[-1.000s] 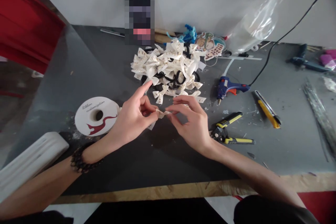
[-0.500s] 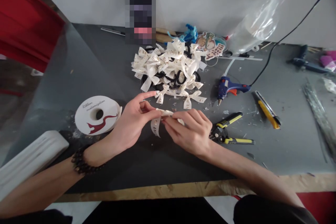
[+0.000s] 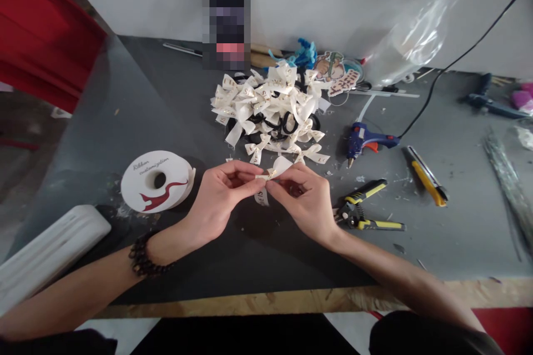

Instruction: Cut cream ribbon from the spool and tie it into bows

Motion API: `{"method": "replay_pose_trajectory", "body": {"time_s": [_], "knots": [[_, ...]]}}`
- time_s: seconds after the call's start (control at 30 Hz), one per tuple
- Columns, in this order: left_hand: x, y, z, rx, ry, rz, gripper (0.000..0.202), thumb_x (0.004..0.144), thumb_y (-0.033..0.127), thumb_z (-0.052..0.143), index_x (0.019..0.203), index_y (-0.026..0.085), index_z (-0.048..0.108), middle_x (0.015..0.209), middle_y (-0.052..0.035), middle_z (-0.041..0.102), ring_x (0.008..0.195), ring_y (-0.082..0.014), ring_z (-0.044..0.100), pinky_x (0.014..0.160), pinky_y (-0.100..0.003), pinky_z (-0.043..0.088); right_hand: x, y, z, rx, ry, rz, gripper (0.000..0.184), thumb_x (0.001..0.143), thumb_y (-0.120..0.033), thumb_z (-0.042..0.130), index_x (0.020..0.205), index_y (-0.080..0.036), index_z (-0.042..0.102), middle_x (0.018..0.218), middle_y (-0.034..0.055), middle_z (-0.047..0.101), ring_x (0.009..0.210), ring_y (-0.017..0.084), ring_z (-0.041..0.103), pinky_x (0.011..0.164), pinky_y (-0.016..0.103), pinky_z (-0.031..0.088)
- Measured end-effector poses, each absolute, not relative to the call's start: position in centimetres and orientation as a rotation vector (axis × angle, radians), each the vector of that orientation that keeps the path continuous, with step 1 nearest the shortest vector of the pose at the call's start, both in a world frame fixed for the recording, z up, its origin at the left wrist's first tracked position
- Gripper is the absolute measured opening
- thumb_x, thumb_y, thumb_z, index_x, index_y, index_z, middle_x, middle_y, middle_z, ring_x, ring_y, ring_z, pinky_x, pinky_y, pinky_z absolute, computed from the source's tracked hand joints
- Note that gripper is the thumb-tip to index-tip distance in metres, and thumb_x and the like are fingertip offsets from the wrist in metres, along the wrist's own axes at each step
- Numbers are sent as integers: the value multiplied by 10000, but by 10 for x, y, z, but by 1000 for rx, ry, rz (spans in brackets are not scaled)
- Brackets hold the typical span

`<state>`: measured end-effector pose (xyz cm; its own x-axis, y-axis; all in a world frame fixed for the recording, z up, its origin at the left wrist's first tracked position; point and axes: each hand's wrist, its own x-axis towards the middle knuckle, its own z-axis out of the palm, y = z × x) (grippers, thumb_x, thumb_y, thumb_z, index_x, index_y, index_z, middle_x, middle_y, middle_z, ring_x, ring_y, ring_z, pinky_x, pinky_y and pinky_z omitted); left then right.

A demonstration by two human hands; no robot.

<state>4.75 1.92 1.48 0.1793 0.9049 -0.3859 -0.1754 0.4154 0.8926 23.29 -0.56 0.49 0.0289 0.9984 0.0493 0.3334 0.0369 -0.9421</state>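
A short piece of white ribbon [image 3: 280,166] with gold lettering is pinched between my two hands, a loop standing up and a printed tail hanging down. My left hand [image 3: 225,191] grips its left side with thumb and fingers. On the right side, my right hand [image 3: 306,197] closes thumb and index finger on it. Just beyond my fingertips lies a heap of white ribbon bows [image 3: 266,100] with black elastic loops among them. A white ribbon spool [image 3: 137,183] with printed words and a red figure stands left of my left hand.
Right of my hands lie wire strippers [image 3: 353,213] with yellow-black handles, a blue glue gun [image 3: 366,138] on a black cord and a yellow utility knife [image 3: 425,177]. A clear plastic bag [image 3: 410,39] leans at the back wall. A white box-like object [image 3: 58,255] sits at left.
My left index finger has drawn back from the bows and curled onto the ribbon. My right hand has turned, and a ribbon loop now stands up between my hands.
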Motion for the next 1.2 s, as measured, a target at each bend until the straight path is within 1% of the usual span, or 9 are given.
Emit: {"method": "replay_pose_trajectory", "body": {"time_s": [0.07, 0.13, 0.43, 0.63, 0.7, 0.83, 0.9, 1.03, 1.2], "knots": [[47, 17, 16, 947, 1172, 930, 228, 737, 286, 955, 894, 190, 821, 886, -55, 810, 828, -190, 762, 799, -317, 651, 233, -6, 4, -1438, -1420, 967, 110, 902, -314, 807, 851, -217, 797, 811, 1, 670, 630, 113, 546, 581, 283, 453], [46, 16, 18, 1064, 1194, 952, 220, 758, 302, 948, 906, 191, 828, 954, -69, 834, 889, -217, 789, 858, -346, 668, 233, -6, 4, -1446, -1382, 976, 130, 903, -313, 801, 822, -212, 785, 793, -4, 669, 617, 107, 536, 574, 278, 442], [41, 19, 21, 1366, 1182, 919, 118, 931, 298, 797, 998, 222, 857, 1026, -56, 851, 931, -214, 808, 874, -318, 671, 236, -4, 1, -1425, -1281, 1193, 219, 934, -385, 757, 818, -198, 753, 791, 4, 650, 661, 117, 540, 602, 273, 429], [39, 19, 18, 1448, 1237, 957, 78, 904, 294, 824, 959, 248, 853, 964, -41, 845, 864, -206, 798, 794, -317, 666, 237, -3, 2, -1388, -1319, 1196, 220, 933, -391, 766, 822, -201, 756, 827, 7, 677, 634, 105, 516, 585, 275, 424], [39, 21, 17, 1454, 1223, 989, 51, 909, 273, 811, 924, 239, 845, 959, -49, 837, 904, -213, 796, 836, -337, 663, 237, -3, 2, -1381, -1343, 1187, 228, 932, -403, 772, 831, -200, 754, 836, 11, 679, 633, 107, 517, 576, 277, 423], [40, 24, 16, 1357, 1137, 1052, 68, 843, 252, 865, 831, 211, 813, 1111, -83, 799, 1052, -233, 770, 913, -350, 649, 237, -2, 3, -1364, -1429, 1108, 175, 945, -364, 761, 866, -208, 755, 860, 14, 679, 663, 116, 533, 588, 280, 427], [40, 25, 14, 1244, 1113, 1038, 113, 832, 260, 882, 826, 201, 786, 1110, -77, 796, 1010, -216, 771, 895, -334, 645, 238, -2, 4, -1346, -1448, 1087, 146, 938, -333, 760, 859, -210, 746, 874, 14, 676, 677, 118, 535, 592, 278, 426], [40, 26, 10, 1125, 1151, 1000, 217, 840, 333, 891, 857, 188, 729, 921, -48, 796, 846, -190, 770, 810, -312, 642, 241, 0, 5, -1366, -1377, 1174, 186, 945, -359, 737, 838, -207, 728, 851, 12, 668, 658, 119, 506, 578, 277, 393], [37, 29, 12, 1101, 1130, 999, 254, 882, 365, 858, 880, 186, 678, 883, -44, 786, 781, -188, 780, 810, -324, 652, 242, 2, 2, -1392, -1347, 1235, 177, 932, -347, 719, 829, -203, 711, 823, 12, 668, 684, 131, 527, 602, 274, 402]]}}
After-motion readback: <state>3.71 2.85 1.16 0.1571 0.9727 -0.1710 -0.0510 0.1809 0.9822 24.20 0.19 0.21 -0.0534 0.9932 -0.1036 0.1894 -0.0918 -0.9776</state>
